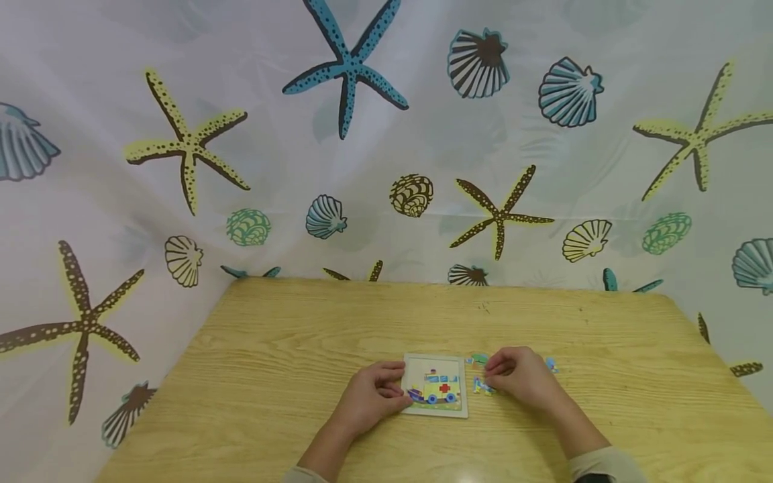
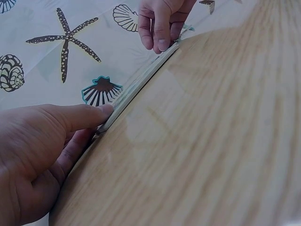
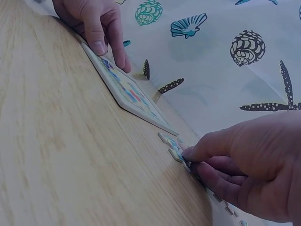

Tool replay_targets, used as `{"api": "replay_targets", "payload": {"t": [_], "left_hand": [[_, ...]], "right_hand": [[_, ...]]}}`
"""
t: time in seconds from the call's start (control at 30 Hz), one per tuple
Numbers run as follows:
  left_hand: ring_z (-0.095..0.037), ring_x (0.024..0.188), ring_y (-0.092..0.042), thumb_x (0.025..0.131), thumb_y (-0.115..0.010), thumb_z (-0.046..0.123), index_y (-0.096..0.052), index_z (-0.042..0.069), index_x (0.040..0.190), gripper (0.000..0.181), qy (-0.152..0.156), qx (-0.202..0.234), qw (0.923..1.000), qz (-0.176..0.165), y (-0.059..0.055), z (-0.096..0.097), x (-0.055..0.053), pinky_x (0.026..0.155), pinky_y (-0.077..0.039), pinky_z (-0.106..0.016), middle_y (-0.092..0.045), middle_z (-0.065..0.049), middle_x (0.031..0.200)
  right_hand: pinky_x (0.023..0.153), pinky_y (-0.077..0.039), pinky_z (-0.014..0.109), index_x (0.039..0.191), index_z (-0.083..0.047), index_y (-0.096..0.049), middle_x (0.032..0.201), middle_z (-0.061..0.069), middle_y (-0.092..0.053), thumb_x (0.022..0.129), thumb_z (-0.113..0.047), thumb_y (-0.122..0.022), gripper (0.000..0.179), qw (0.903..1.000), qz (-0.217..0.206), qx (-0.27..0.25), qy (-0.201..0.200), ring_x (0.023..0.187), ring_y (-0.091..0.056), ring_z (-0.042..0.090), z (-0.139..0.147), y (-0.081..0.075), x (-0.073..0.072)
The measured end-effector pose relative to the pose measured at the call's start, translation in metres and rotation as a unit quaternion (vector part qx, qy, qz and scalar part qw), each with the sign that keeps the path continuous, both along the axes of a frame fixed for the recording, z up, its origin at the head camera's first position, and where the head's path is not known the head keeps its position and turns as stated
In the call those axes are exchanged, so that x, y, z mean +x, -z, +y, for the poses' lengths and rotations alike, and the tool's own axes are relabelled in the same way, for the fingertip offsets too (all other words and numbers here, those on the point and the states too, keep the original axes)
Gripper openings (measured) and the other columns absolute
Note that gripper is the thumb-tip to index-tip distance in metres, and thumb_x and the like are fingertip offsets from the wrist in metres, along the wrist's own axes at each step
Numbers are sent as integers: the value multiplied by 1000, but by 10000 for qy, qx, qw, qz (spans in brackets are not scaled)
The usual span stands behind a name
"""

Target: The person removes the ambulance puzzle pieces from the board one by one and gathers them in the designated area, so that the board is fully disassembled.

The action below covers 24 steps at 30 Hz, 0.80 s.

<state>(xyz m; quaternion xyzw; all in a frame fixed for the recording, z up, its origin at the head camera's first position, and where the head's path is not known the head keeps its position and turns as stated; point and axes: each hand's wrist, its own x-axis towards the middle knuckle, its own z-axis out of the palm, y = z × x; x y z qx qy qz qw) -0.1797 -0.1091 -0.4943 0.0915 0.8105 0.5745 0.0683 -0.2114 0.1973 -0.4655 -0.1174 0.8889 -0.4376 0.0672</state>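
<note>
A square jigsaw tray (image 1: 434, 414) with a pale frame lies flat on the table. Its picture, partly filled in, shows a yellow ambulance with a red cross. My left hand (image 1: 372, 396) holds the tray by its left side, thumb on the near part of the edge and fingers farther back. To the right of the tray, my right hand (image 1: 522, 378) pinches a small puzzle piece (image 3: 187, 164) between thumb and fingertips, mostly hidden by them. Loose puzzle pieces (image 1: 478, 385) lie between that hand and the tray, and a green piece (image 1: 480, 358) sits just behind.
More loose pieces (image 1: 551, 364) lie to the right, beyond my right hand. The wood-grain table (image 1: 290, 349) extends around the tray. A white curtain (image 1: 398, 248) printed with starfish and shells hangs along the table's back and sides.
</note>
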Motion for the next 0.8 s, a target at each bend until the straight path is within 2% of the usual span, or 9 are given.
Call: {"api": "replay_targets", "payload": {"t": [0.17, 0.4, 0.53, 0.8], "left_hand": [[-15, 94, -66, 80, -84, 10, -66, -3, 126, 51, 27, 4, 10000, -2, 0, -1, 0, 77, -57, -17, -58, -11, 141], [-14, 93, -66, 80, -84, 11, -66, -3, 126, 51, -16, -30, 10000, -50, 1, -1, -1, 77, -57, -17, -58, -10, 141], [-13, 93, -66, 80, -84, 11, -66, -3, 126, 51, -5, -10, 10000, -73, 1, -2, -2, 77, -57, -18, -58, -10, 141], [-15, 95, -66, 81, -84, 11, -66, -3, 126, 51, 13, 13, 10000, -25, 0, -2, 0, 79, -57, -18, -58, -10, 141]], "right_hand": [[70, -55, 22, 101, 0, -70, 93, 7, -73, 86, -9, -77, 19, 9982, -353, -477, 11, 85, -66, 15, 4, -3, -2], [73, -56, 22, 107, 3, -68, 97, 10, -75, 88, -14, -77, 27, 9931, -590, -1005, -101, 88, -69, 15, 1, -3, -5], [74, -58, 23, 113, 4, -68, 101, 11, -75, 90, -17, -75, 33, 9874, -837, -1312, -285, 89, -70, 14, -8, -3, -8], [82, -59, 24, 120, 7, -65, 114, 19, -72, 91, -18, -74, 39, 9789, -967, -1604, -813, 97, -71, 15, -37, -4, -11]]}}
